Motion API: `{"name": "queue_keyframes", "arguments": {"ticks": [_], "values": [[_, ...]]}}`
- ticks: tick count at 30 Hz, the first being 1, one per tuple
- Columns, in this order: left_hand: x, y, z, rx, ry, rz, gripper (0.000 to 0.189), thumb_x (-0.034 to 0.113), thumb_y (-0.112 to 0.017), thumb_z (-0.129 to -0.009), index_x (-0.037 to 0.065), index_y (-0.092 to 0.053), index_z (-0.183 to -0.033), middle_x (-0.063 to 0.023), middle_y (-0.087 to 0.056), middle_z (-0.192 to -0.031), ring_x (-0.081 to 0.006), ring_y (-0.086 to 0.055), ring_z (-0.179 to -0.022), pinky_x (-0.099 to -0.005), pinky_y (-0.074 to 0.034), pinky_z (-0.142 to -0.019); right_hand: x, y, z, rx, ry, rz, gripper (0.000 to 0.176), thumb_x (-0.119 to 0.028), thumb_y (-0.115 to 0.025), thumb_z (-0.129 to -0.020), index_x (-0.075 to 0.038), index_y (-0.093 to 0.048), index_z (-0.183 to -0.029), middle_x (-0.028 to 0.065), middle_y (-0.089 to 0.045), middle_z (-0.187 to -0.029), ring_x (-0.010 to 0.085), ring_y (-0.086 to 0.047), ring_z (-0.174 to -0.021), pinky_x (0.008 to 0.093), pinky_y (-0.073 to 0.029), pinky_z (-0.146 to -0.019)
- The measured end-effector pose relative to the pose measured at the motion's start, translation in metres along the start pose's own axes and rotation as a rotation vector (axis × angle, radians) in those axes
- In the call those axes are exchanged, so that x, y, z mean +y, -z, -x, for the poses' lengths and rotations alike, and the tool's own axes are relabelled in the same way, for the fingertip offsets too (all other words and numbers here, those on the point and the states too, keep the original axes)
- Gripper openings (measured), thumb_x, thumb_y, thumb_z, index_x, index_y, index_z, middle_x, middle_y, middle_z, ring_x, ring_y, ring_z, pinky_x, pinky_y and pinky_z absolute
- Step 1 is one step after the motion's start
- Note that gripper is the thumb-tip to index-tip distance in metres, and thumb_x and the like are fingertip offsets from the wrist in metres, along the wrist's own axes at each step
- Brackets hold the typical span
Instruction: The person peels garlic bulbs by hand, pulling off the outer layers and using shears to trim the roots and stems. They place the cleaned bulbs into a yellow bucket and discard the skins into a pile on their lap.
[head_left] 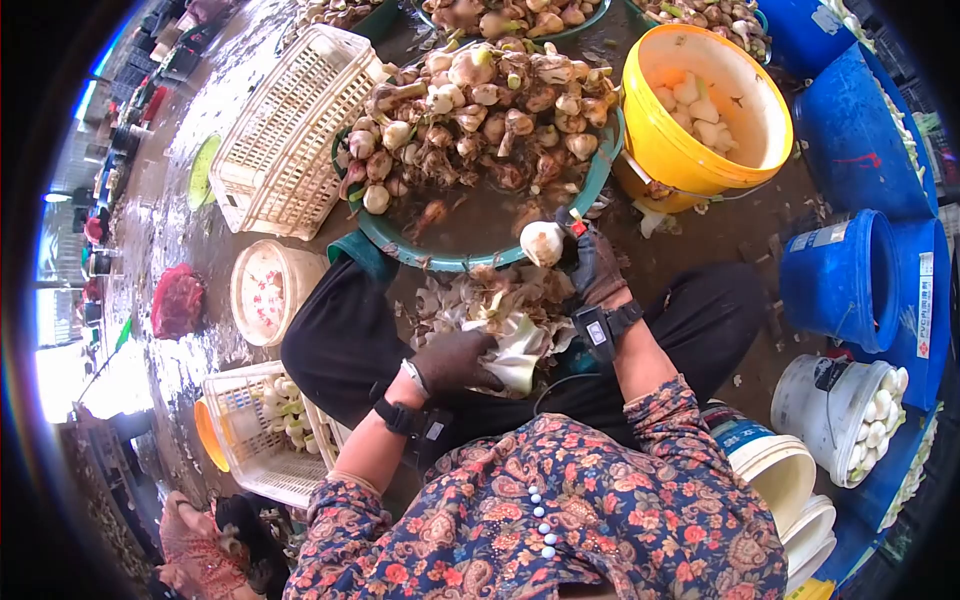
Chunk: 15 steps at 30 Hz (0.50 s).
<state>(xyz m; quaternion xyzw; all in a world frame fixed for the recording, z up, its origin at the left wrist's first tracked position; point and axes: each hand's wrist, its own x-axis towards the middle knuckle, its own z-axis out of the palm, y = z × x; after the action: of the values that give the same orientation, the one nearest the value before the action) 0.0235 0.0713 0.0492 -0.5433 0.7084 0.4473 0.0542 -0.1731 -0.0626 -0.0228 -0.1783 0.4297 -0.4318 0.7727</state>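
Note:
My right hand, in a dark glove, is closed, with a whitish garlic bulb at its fingertips over the near rim of the green tub. A small red piece shows at those fingers; what it belongs to is hidden. Lower and to the left, my gloved left hand has its fingers apart beside pale green-white garlic husks. Dry skins are heaped in my lap. Inside the tub, unpeeled garlic bulbs with stems and roots are piled high.
A yellow bucket with peeled white bulbs stands right of the tub. White crates and a pale bucket are at left. Blue buckets and a white bucket full of garlic line the right. Another person sits lower left.

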Motion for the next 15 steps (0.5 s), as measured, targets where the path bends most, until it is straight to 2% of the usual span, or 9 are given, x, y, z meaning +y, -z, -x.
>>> {"name": "queue_keyframes", "arguments": {"ticks": [1,3,4,6,7,9,13,14,15], "values": [[0.0,0.005,-0.005,0.002,0.0,-0.003,0.027,0.013,-0.07,-0.075,0.003,-0.063,-0.099,-0.0143,-0.062,-0.09,-0.0248,-0.061,-0.083,-0.0319,-0.047,-0.075,-0.002,-0.003,0.002,-0.036,0.004,0.012,0.023,-0.024,-0.069,-0.081,-0.008,-0.063,-0.096,0.0026,-0.064,-0.088,0.0139,-0.063,-0.075,0.0257,-0.052,-0.065],[0.002,0.016,-0.023,0.526,-0.055,0.504,0.029,0.014,-0.072,-0.075,0.003,-0.062,-0.101,-0.011,-0.061,-0.089,-0.0206,-0.061,-0.078,-0.0285,-0.048,-0.07,-0.002,-0.008,0.006,-0.041,-0.011,0.091,0.021,-0.02,-0.07,-0.081,-0.006,-0.063,-0.095,0.0019,-0.064,-0.087,0.0118,-0.061,-0.074,0.0247,-0.051,-0.066],[0.007,0.023,-0.033,0.53,-0.052,0.507,0.029,0.014,-0.072,-0.075,0.003,-0.062,-0.101,-0.011,-0.061,-0.089,-0.0206,-0.061,-0.078,-0.0285,-0.048,-0.07,-0.001,-0.012,0.009,-0.103,0.092,0.206,0.02,-0.018,-0.069,-0.081,-0.005,-0.063,-0.095,0.0018,-0.064,-0.087,0.0109,-0.06,-0.074,0.0242,-0.05,-0.066],[0.018,0.037,-0.049,0.826,-0.161,0.556,0.029,0.011,-0.072,-0.075,0.004,-0.064,-0.101,-0.0069,-0.06,-0.088,-0.0167,-0.061,-0.075,-0.026,-0.048,-0.067,-0.001,-0.021,0.012,-0.187,0.218,0.33,0.019,-0.014,-0.071,-0.079,-0.004,-0.063,-0.093,0.0011,-0.064,-0.086,0.0086,-0.057,-0.074,0.0232,-0.047,-0.068],[0.015,0.037,-0.053,0.829,-0.161,0.557,0.029,0.011,-0.072,-0.075,0.004,-0.064,-0.101,-0.0069,-0.06,-0.088,-0.0167,-0.061,-0.075,-0.026,-0.048,-0.067,0.0,-0.022,0.013,-0.189,0.218,0.332,0.019,-0.014,-0.071,-0.079,-0.004,-0.063,-0.093,0.0011,-0.064,-0.086,0.0086,-0.057,-0.074,0.0232,-0.047,-0.068],[0.006,0.031,-0.063,0.808,-0.303,0.226,0.028,0.009,-0.073,-0.074,0.006,-0.065,-0.101,-0.0049,-0.06,-0.086,-0.0168,-0.06,-0.072,-0.0265,-0.048,-0.064,0.001,-0.022,0.013,-0.181,0.236,0.296,0.018,-0.012,-0.071,-0.078,-0.004,-0.062,-0.091,0.0005,-0.063,-0.085,0.0084,-0.057,-0.074,0.0239,-0.047,-0.067],[0.013,0.021,-0.059,0.867,-0.197,0.122,0.019,0.016,-0.074,-0.072,0.006,-0.064,-0.084,-0.0084,-0.059,-0.078,-0.0253,-0.06,-0.068,-0.0324,-0.048,-0.061,0.013,-0.012,0.009,-0.153,0.182,0.307,0.018,-0.012,-0.072,-0.077,-0.003,-0.062,-0.089,-0.0004,-0.062,-0.081,0.0074,-0.056,-0.073,0.0235,-0.047,-0.066],[0.016,0.02,-0.057,0.83,-0.156,0.057,0.019,0.021,-0.072,-0.074,0.006,-0.06,-0.076,-0.0108,-0.059,-0.077,-0.0306,-0.061,-0.069,-0.0374,-0.048,-0.059,0.016,-0.012,0.007,-0.125,0.2,0.319,0.017,-0.014,-0.072,-0.078,-0.004,-0.062,-0.087,-0.0006,-0.062,-0.08,0.0079,-0.057,-0.071,0.0236,-0.047,-0.064],[0.015,0.015,-0.054,0.831,-0.155,0.055,0.019,0.021,-0.072,-0.074,0.006,-0.06,-0.076,-0.0108,-0.059,-0.077,-0.0306,-0.061,-0.069,-0.0374,-0.048,-0.059,0.017,-0.013,0.005,-0.098,0.221,0.329,0.016,-0.015,-0.072,-0.078,-0.004,-0.062,-0.086,-0.0008,-0.061,-0.078,0.0084,-0.057,-0.069,0.0238,-0.047,-0.062]]}}
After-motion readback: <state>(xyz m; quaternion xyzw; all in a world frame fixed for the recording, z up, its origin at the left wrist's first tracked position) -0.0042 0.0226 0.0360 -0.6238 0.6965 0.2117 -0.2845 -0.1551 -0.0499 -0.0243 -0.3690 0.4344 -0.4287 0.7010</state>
